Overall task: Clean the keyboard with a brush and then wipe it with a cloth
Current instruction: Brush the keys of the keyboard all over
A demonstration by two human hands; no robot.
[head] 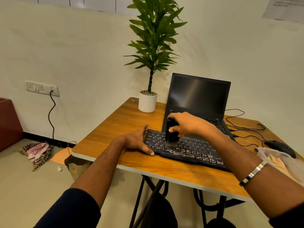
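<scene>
Black bristles of our upright black plastic brush (pixel 171 134) meet the black keyboard (pixel 185 150) on the wooden table (pixel 115 129); our right hand (pixel 187 124) grips its handle, while our left hand (pixel 138 140), fingers spread, braces the keyboard's end against sliding.

Wood-grain table (pixel 125 119); glossy laptop screen (pixel 199 94); shiny metal bangle (pixel 253 173).

warm, even indoor light; soft shadows under the surface (pixel 115 129); wide-angle bending at the edges; laptop screen (pixel 199 94) shows faint glare.
</scene>
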